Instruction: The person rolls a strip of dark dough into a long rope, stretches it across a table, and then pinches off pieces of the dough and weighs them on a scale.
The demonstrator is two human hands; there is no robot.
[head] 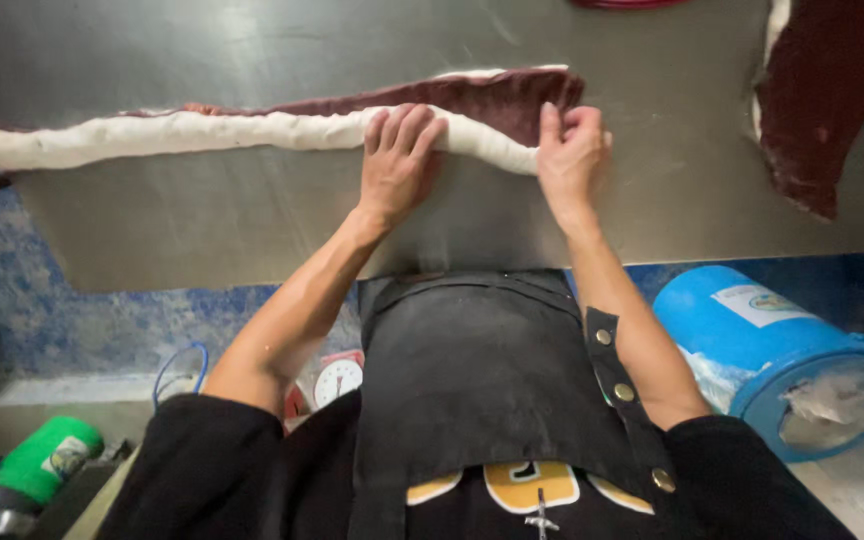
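Head view, looking down over the person's chest. Left hand lies palm-down on the dough roll, fingers together and extended over its top, heel on the near side; it presses rather than grips. Right hand sits at the roll's right end, fingers curled and cupped over the tip, thumb side toward the left hand. Whether the right fingers pinch the dough or only rest on it, I cannot tell. Judgement: flat palm and cupped end suit rolling the log while keeping its end from spreading.

Dough roll: long, pale, roughly cylindrical. Long axis runs left–right across the view, slightly tilted, the right end nearer the person. Its left end reaches the picture's left edge. It lies on the steel table, close to the near edge.

Just beyond the roll, touching it along the far side, a flat dark red filling layer on pale dough shows, widest above the right hand and narrowing leftward. Reads as sheet not yet rolled in.

Well right of the roll, at the table's far corner, a second dark red sheet with a pale edge.

Below the table edge, right of the roll's end: blue drum on its side. Near side, below the left forearm: small dial scale. Far lower left: green bottle.
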